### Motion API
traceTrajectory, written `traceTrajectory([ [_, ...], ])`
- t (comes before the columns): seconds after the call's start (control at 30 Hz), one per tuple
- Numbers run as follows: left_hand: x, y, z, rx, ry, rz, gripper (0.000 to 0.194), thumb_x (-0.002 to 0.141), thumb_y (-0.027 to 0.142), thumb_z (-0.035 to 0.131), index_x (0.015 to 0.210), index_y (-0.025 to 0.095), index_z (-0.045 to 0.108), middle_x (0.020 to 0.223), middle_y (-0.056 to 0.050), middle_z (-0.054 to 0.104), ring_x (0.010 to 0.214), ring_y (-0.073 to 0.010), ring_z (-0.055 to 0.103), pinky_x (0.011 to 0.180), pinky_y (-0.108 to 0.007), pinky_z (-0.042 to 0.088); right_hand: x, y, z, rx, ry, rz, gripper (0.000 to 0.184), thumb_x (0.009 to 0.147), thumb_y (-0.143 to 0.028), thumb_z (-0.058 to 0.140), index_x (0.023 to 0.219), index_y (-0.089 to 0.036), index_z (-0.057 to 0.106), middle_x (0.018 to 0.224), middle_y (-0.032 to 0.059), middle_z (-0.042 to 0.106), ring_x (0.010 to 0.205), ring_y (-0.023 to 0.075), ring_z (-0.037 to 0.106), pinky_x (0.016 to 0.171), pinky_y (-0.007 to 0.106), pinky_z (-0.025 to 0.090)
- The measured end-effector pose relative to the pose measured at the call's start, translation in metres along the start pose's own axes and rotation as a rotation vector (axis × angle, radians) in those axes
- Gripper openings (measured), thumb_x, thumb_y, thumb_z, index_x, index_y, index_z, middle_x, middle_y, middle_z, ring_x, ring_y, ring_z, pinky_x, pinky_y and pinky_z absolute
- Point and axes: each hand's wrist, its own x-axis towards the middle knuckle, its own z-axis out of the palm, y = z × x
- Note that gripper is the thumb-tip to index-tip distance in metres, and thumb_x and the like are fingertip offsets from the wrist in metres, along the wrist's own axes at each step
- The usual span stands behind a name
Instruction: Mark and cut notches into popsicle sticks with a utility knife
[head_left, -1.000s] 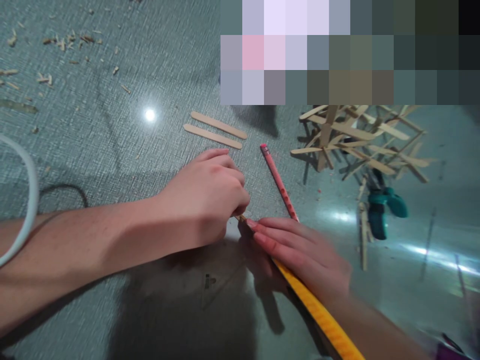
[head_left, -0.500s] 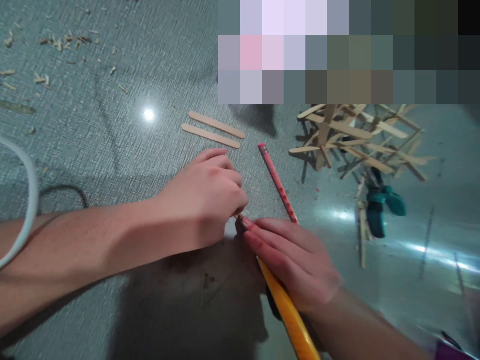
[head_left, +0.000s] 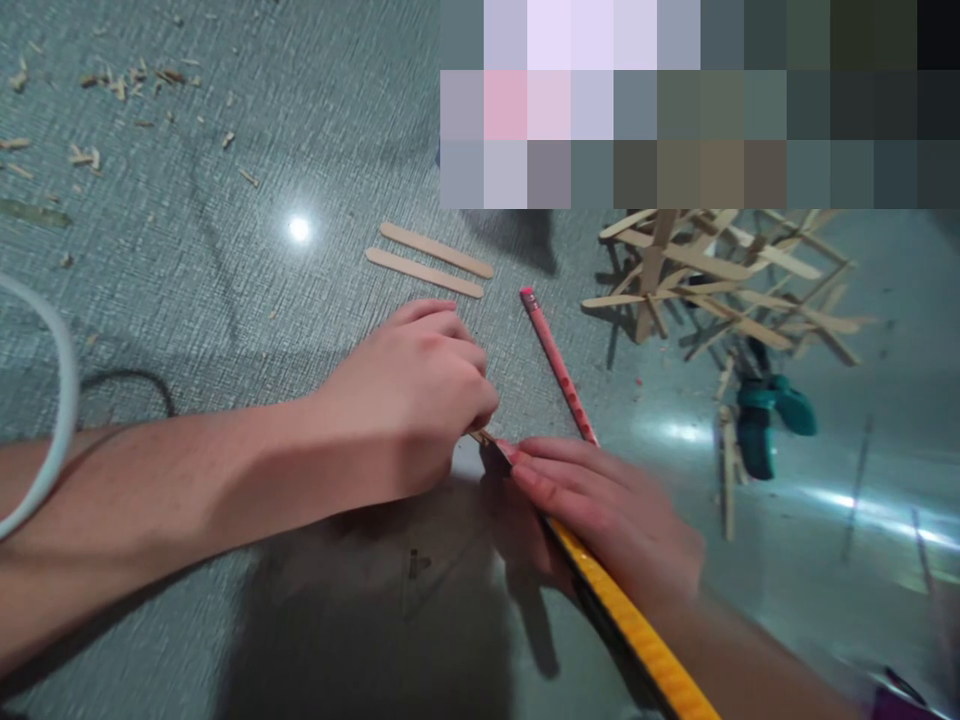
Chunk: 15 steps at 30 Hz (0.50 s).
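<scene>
My left hand point(head_left: 409, 400) is closed in a pinch near the middle of the table. A thin wooden stick end point(head_left: 480, 436) pokes out of its fingers; the rest is hidden. My right hand point(head_left: 611, 510) is wrapped round a yellow utility knife point(head_left: 630, 605), whose long handle slants toward the lower right. Its blade point(head_left: 498, 453) meets the stick end beside my left fingers. Two flat craft sticks point(head_left: 431, 262) lie side by side beyond my left hand. A pink pencil point(head_left: 559, 368) rests just past my right fingers.
A lattice of joined craft sticks point(head_left: 705, 280) stands at the upper right. Near it lie a teal-handled tool point(head_left: 757, 430) and loose sticks point(head_left: 726, 480). Wood shavings point(head_left: 127, 80) are scattered on the table's far left. A white cable point(head_left: 60, 400) curves over my left forearm.
My right hand and the utility knife have shifted a little to the right, and the handle has swung outward at its near end. My left hand has stayed almost still.
</scene>
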Motion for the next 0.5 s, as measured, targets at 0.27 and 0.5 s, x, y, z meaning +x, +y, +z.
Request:
traceTrajectory([
  [0.27,0.0012,0.0002,-0.0005,0.009,0.003,0.004,0.017,0.08,0.012,0.07,0.075,0.025,0.081,0.077,0.0,0.074,0.093,-0.0227,0.062,0.112,-0.046,0.039,0.0022,-0.003,-0.0011,0.037,0.009,-0.017,0.029,0.101,-0.009,0.063,0.128,-0.017,0.071,0.105,0.0108,0.084,0.101,0.0239,0.081,0.087,0.037,0.071],
  [0.5,0.0021,0.001,-0.0008,0.015,-0.023,-0.002,0.018,0.079,0.01,0.071,0.078,0.025,0.082,0.079,0.001,0.075,0.096,-0.0236,0.063,0.113,-0.046,0.038,0.0017,-0.0076,0.0016,-0.016,0.007,-0.003,0.032,0.102,-0.006,0.059,0.127,-0.019,0.073,0.108,0.0099,0.084,0.104,0.0264,0.081,0.087,0.042,0.071],
])
